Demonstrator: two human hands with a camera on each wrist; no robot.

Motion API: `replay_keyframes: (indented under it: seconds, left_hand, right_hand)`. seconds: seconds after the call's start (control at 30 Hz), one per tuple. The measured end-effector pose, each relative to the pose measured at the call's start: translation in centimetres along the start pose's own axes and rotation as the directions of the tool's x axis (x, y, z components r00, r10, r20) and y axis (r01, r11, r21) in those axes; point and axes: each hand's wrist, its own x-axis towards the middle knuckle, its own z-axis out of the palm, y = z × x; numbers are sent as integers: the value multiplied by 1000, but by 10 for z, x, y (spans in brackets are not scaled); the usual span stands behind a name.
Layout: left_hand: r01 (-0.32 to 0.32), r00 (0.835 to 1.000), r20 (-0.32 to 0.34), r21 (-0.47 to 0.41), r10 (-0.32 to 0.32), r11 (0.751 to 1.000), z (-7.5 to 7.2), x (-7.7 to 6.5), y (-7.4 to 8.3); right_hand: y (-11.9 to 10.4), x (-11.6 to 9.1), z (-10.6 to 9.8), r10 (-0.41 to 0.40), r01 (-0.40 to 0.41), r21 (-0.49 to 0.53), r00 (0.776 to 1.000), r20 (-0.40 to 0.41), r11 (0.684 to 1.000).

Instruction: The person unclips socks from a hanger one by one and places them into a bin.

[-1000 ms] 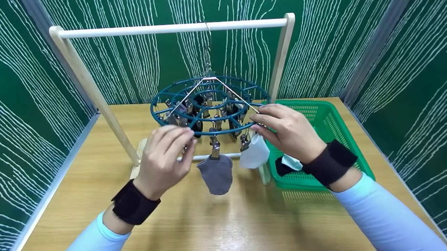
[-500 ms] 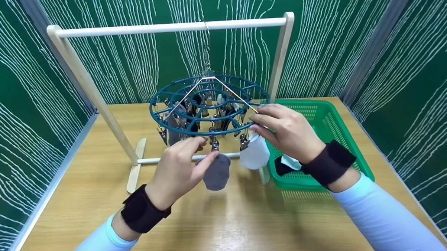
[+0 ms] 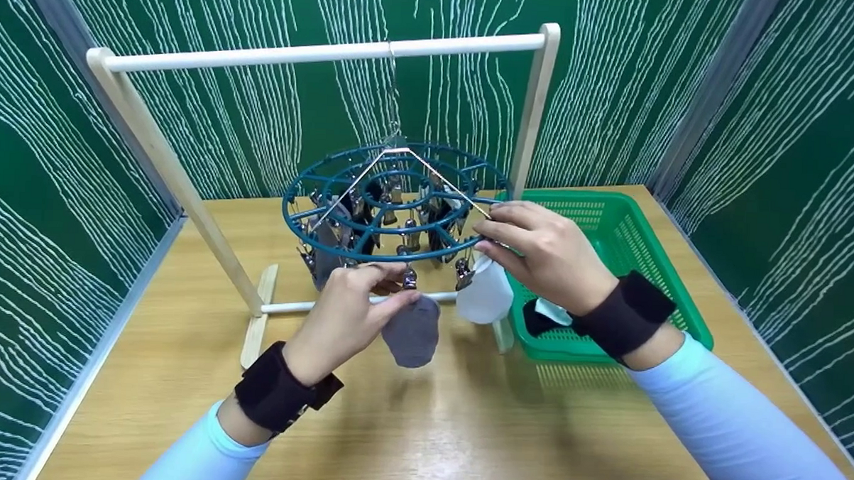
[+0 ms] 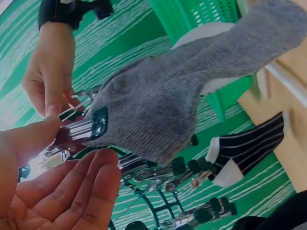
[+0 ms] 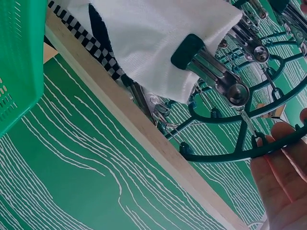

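Note:
In the head view a round blue-green sock hanger (image 3: pixel 348 254) with several metal clips hangs by its hook. My left hand (image 3: pixel 346 312) pinches a metal clip (image 4: pixel 79 130) at the hanger's near edge, thumb against its handle. That clip bites the edge of a grey sock (image 3: pixel 412 333), which dangles below. My right hand (image 3: pixel 544 251) holds the hanger's rim (image 5: pixel 230 156) on the right, fingertips against it in the right wrist view. Close beneath that hand a white sock (image 5: pixel 148 43) hangs from another clip (image 5: pixel 216 76).
A wooden stand with a white crossbar (image 3: pixel 263 58) carries the hanger. Right of it sits a green basket (image 3: pixel 671 273) with black and white pieces of cloth inside. A black striped sock (image 4: pixel 249 149) hangs among other clips. Green white-streaked panels (image 3: pixel 225 119) surround the wooden table (image 3: pixel 463 426).
My left hand has moved right from the hanger's front-left rim to the grey sock's clip and taken hold of it. My right hand stays on the rim.

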Motion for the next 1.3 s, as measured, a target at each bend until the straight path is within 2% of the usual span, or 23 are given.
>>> replay_keyframes:
  seconds: [0.1,0.3,0.4,0.57,0.8,0.97,1.13,1.3]
  left_hand:
    - [32,999,7,-14,-32,999,0,1,0]
    - [137,991,13,-36,-136,990,-1,3,2]
    - [160,987,13,-45,-160,986,-1,3,2]
    - [160,987,8,-57,-160,985,-1,3,2]
    - [125,992,-9,-62,-126,990,-1,4,1]
    - [119,993,-14,-59,-120,991,-2,4,1]
    - [128,992,-9,-65,-128,990,-3,4,0]
    - [147,989,-4,-64,-148,987,-3,4,0]
  right_hand:
    - [-1,0,0,1,-1,2,1000,2,1000]
    - [-2,-2,1,3,-3,13,1000,-2,1000]
    - [-3,-3,1,8,-7,15,1000,-9,1000]
    - [-5,-6,0,9,-8,17,999,-33,1000]
    - [-14,-15,-2,56,-49,47,986,-157,998]
    - [-24,-25,3,90,-78,68,977,-193,995]
    - [-33,-35,13,103,-88,88,977,-185,992]
    - [-44,-46,29,137,-120,153,985,-108,981]
